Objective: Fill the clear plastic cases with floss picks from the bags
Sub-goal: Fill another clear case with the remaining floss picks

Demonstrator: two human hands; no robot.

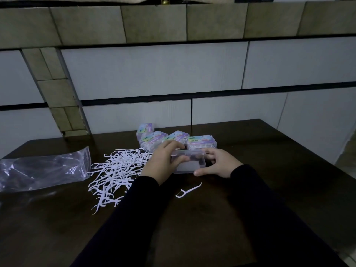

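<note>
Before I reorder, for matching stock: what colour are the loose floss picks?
White, clearest in the head view: floss picks.

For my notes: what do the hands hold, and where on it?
Both hold the clear case: left hand at its left end, right hand at its right end.

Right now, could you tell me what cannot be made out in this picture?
- Head view: whether the clear case holds any picks; the left hand and right hand cover its ends.
- Print on the labelled cases: too small and dim.
- Plastic bag: cut off by the left edge, contents unclear.
</note>
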